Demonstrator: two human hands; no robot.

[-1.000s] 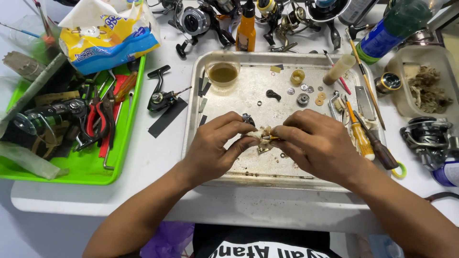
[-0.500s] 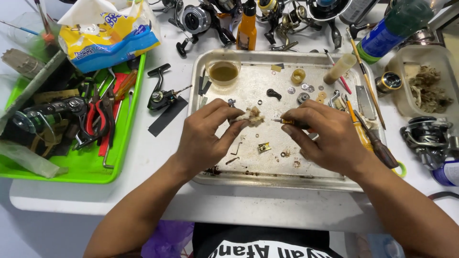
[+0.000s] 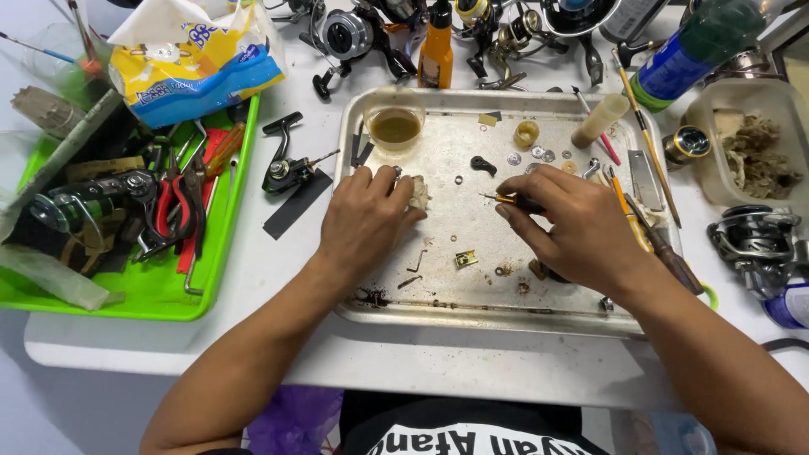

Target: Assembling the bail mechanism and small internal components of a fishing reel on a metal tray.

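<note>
Mid-cleaning of small part over metal tray (image 3: 438, 316); left hand (image 3: 366, 221) closed on pale wad (image 3: 419, 195); right hand (image 3: 577, 229) pinching thin tool (image 3: 506, 200), tip aimed toward wad; steady, precise approach likely needed.

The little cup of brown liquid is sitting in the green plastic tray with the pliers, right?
Not quite. The small clear cup of brown liquid sits in the top left corner of the scuffed silver metal tray, as the head view shows. The green plastic tray holds the red-handled pliers.
</note>
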